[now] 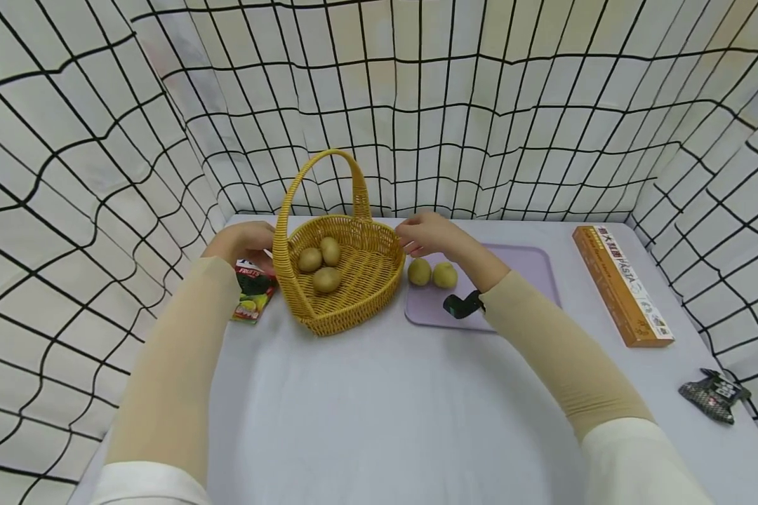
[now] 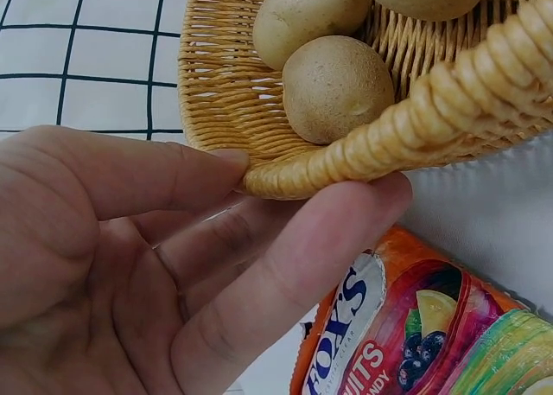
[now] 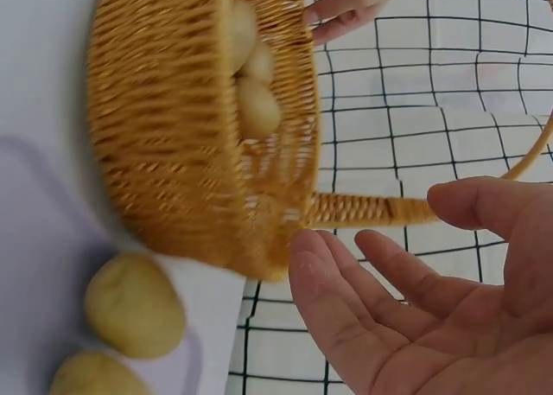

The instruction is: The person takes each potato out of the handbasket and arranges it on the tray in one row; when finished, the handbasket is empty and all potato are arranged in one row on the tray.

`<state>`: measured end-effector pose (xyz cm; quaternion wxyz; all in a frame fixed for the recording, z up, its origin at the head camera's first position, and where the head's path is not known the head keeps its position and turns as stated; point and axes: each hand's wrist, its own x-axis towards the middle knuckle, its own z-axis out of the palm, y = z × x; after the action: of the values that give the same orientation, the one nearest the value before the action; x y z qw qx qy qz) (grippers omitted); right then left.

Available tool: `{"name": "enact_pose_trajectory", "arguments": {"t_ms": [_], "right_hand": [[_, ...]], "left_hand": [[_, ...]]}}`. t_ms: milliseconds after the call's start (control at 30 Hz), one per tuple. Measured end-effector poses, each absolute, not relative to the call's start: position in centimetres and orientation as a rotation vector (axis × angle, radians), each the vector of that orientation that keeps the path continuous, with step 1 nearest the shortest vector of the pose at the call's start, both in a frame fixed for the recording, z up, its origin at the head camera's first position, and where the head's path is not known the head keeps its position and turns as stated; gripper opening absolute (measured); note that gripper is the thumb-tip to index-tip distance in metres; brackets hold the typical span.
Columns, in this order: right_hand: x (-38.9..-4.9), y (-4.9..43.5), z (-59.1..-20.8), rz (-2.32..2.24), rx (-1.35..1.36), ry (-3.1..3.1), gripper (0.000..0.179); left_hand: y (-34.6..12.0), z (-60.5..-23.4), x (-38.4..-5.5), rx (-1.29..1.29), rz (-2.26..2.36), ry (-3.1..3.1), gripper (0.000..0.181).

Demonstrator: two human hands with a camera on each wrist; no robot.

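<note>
A yellow wicker basket (image 1: 354, 317) with a tall arched handle stands near the back of the table, holding three potatoes (image 1: 327, 280). At its left side my left hand (image 1: 243, 240) pinches the woven edge, with the thumb on one side and a finger on the other, as the left wrist view shows. My right hand (image 1: 432, 235) is by the basket's right side, fingers extended and palm bare. Its fingertips are right at the rim near the handle's base (image 3: 328, 209). Two more potatoes (image 1: 420, 272) lie on a purple tray (image 1: 537, 263) beneath the right forearm.
A fruit candy bag (image 2: 406, 326) lies beside the basket, below the left hand. On the right are an orange pasta box (image 1: 622, 287) and a small black packet (image 1: 714, 396). Black netting (image 1: 442, 109) over white cloth walls in the table's back and sides.
</note>
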<state>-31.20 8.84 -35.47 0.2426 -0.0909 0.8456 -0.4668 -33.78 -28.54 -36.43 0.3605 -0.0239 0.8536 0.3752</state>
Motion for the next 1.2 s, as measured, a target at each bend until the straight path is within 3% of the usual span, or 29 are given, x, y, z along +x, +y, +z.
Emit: {"name": "enact_pose_trajectory", "arguments": {"t_ms": [433,800,1200], "right_hand": [[-32.6,2.5,-34.0,-1.757,-0.013,1.748,0.057],[-33.6,-1.9,-37.6,-1.801,0.102,1.698,0.056],[-33.7,-2.9,-39.1,-1.822,0.197,1.673,0.054]], "left_hand": [[-28.6,-36.1,-33.7,-0.062,0.978,2.196,0.045],[-28.7,-36.2,-33.4,-0.065,0.988,2.188,0.044],[-28.8,-36.0,-33.1,-0.025,0.980,2.220,0.044]]}}
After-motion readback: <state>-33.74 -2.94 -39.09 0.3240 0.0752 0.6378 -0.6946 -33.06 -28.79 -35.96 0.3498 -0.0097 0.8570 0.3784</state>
